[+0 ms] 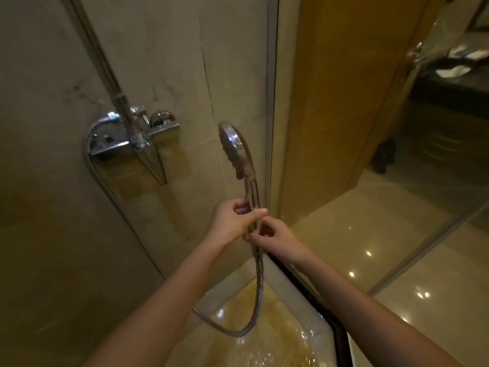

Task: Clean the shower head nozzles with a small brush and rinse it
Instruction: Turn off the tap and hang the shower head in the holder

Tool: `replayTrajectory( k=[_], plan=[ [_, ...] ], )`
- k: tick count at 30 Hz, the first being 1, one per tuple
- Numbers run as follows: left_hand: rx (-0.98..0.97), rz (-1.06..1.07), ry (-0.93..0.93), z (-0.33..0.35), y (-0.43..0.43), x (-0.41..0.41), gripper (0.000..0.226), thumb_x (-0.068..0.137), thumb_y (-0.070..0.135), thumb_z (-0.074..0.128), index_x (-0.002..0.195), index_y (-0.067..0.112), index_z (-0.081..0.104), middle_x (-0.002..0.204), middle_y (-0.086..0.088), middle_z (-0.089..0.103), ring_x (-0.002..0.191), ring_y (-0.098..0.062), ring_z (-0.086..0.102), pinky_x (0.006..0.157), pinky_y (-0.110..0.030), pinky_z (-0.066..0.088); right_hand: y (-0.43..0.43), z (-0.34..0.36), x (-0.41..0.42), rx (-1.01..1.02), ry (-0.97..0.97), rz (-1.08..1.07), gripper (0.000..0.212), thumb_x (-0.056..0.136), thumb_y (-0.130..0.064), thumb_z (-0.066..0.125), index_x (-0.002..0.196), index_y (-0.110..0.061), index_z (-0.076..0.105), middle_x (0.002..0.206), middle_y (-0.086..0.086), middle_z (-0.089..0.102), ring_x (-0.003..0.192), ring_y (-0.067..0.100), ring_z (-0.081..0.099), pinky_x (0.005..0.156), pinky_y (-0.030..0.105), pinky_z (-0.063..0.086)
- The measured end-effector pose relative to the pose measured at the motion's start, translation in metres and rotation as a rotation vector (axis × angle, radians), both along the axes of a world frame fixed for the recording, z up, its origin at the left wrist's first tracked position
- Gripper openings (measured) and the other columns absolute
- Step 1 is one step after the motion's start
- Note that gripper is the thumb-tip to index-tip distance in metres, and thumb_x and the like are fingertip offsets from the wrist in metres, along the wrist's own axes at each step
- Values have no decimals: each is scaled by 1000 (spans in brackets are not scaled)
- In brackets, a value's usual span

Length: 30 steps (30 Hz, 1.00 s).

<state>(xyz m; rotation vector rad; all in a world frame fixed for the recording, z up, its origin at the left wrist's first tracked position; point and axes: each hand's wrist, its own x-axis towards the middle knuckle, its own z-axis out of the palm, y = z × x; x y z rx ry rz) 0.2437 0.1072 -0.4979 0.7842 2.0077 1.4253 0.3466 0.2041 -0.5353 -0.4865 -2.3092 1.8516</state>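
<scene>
A chrome hand-held shower head (234,147) stands upright in front of the tiled wall, its nozzle face turned left. My left hand (234,222) grips its handle from the left. My right hand (274,235) pinches the bottom of the handle, where the ribbed metal hose (260,282) joins it. The hose hangs down, loops over the wet floor and runs back up to the mixer (135,137). No brush is visible.
The chrome mixer with its riser pipe is fixed on the wall at the left. A glass shower screen (272,102) with a dark bottom seal (312,298) stands just right of my hands. The shower floor (267,340) is wet.
</scene>
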Motion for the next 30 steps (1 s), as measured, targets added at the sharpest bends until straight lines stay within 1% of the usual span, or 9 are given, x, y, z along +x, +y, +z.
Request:
replayTrajectory(
  k=[2, 5, 8, 11, 14, 17, 23, 26, 30],
  plan=[
    [-14, 99, 84, 13, -1, 1, 15, 69, 31, 78, 81, 30, 69, 80, 10, 73, 82, -3, 69, 62, -15, 51, -2, 18, 1, 139, 66, -86, 33, 79, -19, 75, 109, -8, 65, 82, 12, 67, 68, 13, 57, 65, 32, 48],
    [22, 211, 242, 39, -4, 4, 13, 68, 36, 78, 69, 33, 66, 65, 16, 70, 67, 3, 67, 54, -10, 48, -11, 50, -2, 199, 137, -133, 25, 80, -18, 74, 98, -2, 67, 86, 22, 68, 75, 30, 64, 71, 46, 54],
    [38, 209, 297, 73, -11, 1, 14, 74, 31, 75, 86, 25, 69, 85, 3, 72, 85, -13, 68, 72, -26, 54, -13, 82, -8, 185, 201, -39, 20, 86, -13, 67, 101, 1, 65, 92, 26, 67, 88, 38, 65, 77, 53, 54],
    [70, 199, 289, 108, -22, -6, 37, 78, 23, 72, 111, 6, 64, 104, -10, 69, 100, -20, 64, 88, -36, 53, -11, 116, -14, 160, 208, 97, 24, 91, -13, 61, 113, -2, 62, 101, 25, 66, 96, 33, 66, 80, 47, 57],
    [132, 170, 258, 136, -30, -17, 39, 80, 15, 70, 116, 2, 60, 108, -13, 68, 105, -25, 64, 94, -41, 51, -9, 145, -26, 196, 192, 187, 26, 91, -19, 60, 117, -10, 60, 105, 12, 68, 98, 20, 67, 82, 36, 58],
    [148, 190, 279, 160, -32, -31, 37, 79, 17, 70, 114, 6, 62, 105, -10, 69, 101, -21, 65, 91, -40, 53, -8, 166, -45, 191, 197, 171, 27, 90, -20, 63, 117, -20, 58, 103, 1, 69, 95, 10, 67, 75, 24, 58],
    [205, 197, 275, 192, -34, -72, 23, 86, 12, 63, 108, 6, 63, 96, -6, 68, 84, -10, 64, 71, -19, 56, -8, 194, -88, 204, 267, 155, 26, 90, -21, 63, 116, -23, 60, 102, -1, 70, 95, 8, 68, 74, 28, 59],
    [120, 201, 482, 207, -45, -96, 27, 88, 22, 60, 114, 16, 62, 110, -2, 67, 102, -11, 62, 91, -29, 51, -3, 211, -109, 198, 275, 167, 22, 91, -22, 62, 112, -23, 62, 99, 2, 71, 93, 9, 69, 74, 28, 59],
    [123, 432, 922, 229, -74, -141, 36, 90, 27, 56, 125, 23, 54, 126, 5, 58, 117, -9, 51, 101, -28, 38, 12, 248, -137, 185, 289, 157, 20, 91, -22, 60, 111, -15, 62, 97, 2, 73, 92, 12, 70, 72, 28, 59]
  ],
)
